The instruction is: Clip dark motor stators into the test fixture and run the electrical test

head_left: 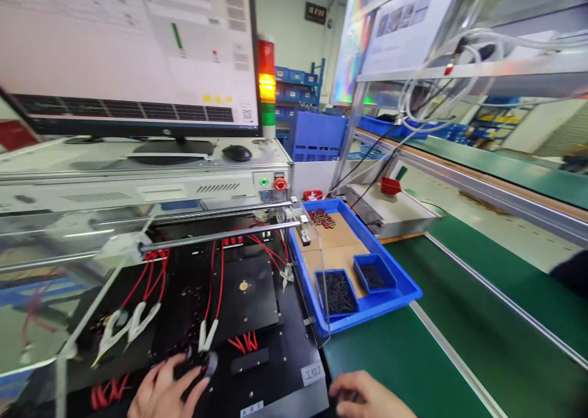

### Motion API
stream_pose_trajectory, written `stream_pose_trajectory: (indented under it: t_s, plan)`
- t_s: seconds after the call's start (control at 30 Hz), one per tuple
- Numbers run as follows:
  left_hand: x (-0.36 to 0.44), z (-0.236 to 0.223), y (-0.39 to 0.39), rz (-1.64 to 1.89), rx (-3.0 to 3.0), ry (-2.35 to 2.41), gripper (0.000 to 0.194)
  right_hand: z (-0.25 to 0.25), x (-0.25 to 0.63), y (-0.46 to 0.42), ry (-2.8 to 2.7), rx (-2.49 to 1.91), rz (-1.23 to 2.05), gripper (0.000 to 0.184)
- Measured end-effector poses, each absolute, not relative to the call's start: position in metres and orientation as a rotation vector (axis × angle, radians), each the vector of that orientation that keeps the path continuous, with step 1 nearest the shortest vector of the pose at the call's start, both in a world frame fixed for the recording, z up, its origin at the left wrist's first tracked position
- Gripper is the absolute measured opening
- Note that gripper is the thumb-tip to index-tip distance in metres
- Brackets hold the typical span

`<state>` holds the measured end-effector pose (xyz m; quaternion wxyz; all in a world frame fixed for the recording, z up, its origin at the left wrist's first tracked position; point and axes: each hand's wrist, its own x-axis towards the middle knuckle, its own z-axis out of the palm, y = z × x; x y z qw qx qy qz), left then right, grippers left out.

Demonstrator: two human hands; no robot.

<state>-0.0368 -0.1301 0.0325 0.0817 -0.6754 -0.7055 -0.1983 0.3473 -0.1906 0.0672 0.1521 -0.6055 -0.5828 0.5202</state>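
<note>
My left hand (165,388) is low over the black fixture panel (289,369), its fingers bent around the edge of a small dark round part (210,364). The fingers partly cover this part. Just above it, white clips (207,335) on red wires rest on the panel. My right hand (370,398) is at the panel's front right corner, over the green mat. Its fingers are curled, with a dark patch between them that I cannot make out.
A blue tray (390,304) holds black parts in two small bins and loose ring-shaped pieces. Metal rods (220,235) and a clear cover (327,283) stand above the panel. Behind are a monitor (138,50), a mouse (236,153) and a red stop button (280,184).
</note>
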Motion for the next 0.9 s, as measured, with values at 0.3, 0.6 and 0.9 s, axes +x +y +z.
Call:
stream_pose_trajectory:
  t_s: [0.3, 0.6, 0.9]
  plan:
    - [0.035, 0.071, -0.018, -0.811, -2.226, -1.955, 0.012, 0.123, 0.315, -0.114, -1.53, -1.371, 1.326, 0.028]
    - [0.038, 0.046, -0.016, -0.942, -2.435, -1.816, 0.037, 0.007, 0.4, -0.03, -1.53, -2.086, 0.37, 0.045]
    - [0.036, 0.048, -0.004, -1.325, -2.245, -2.013, 0.022, -0.005, 0.402, -0.021, -1.739, -2.21, 0.309, 0.036]
